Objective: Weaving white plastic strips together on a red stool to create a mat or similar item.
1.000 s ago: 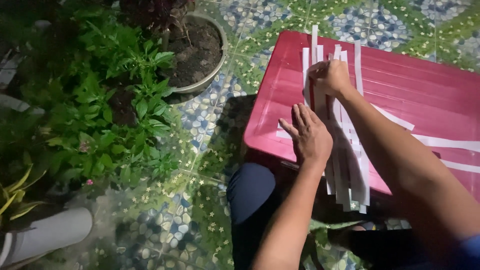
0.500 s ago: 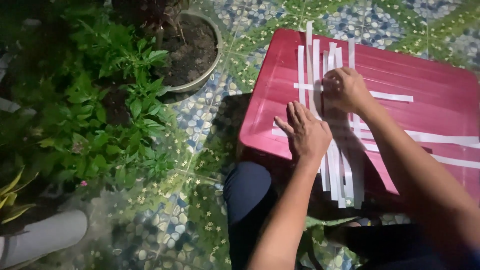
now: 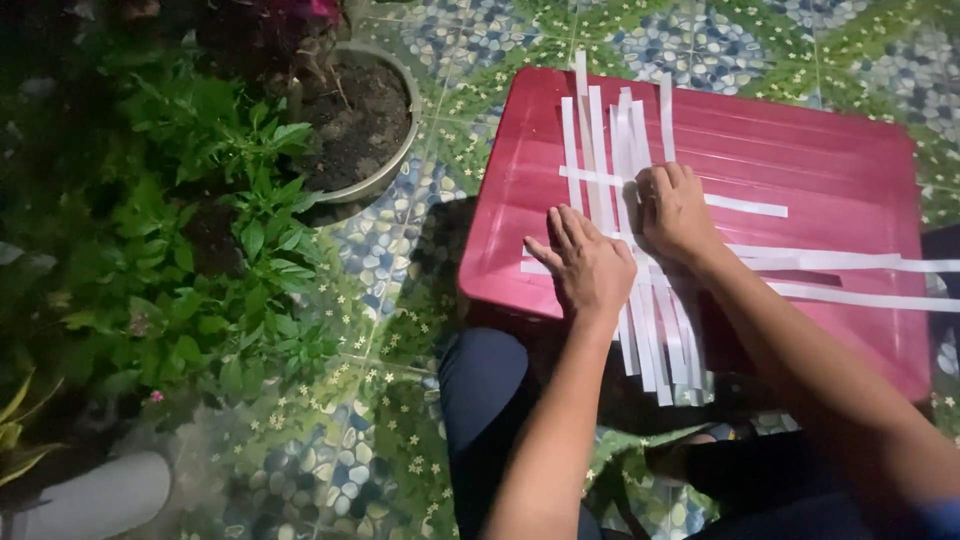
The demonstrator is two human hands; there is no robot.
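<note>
We press our flat left hand [image 3: 590, 268] and right hand [image 3: 675, 208], neither grasping, on long thin white paper strips [image 3: 640, 330], laid lengthwise and crosswise like weaving atop the red plastic lid [image 3: 820, 170].

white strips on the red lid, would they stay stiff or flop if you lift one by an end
The white strips look thin and flat like paper, so one would probably droop. Their ends overhang the red lid unsupported, so they seem light and likely slide easily; both the left hand and right hand press them.

A home garden patio at night: patterned floor tiles [image 3: 400, 250], soil-filled pot [image 3: 365, 125], leafy plants [image 3: 190, 230].
</note>
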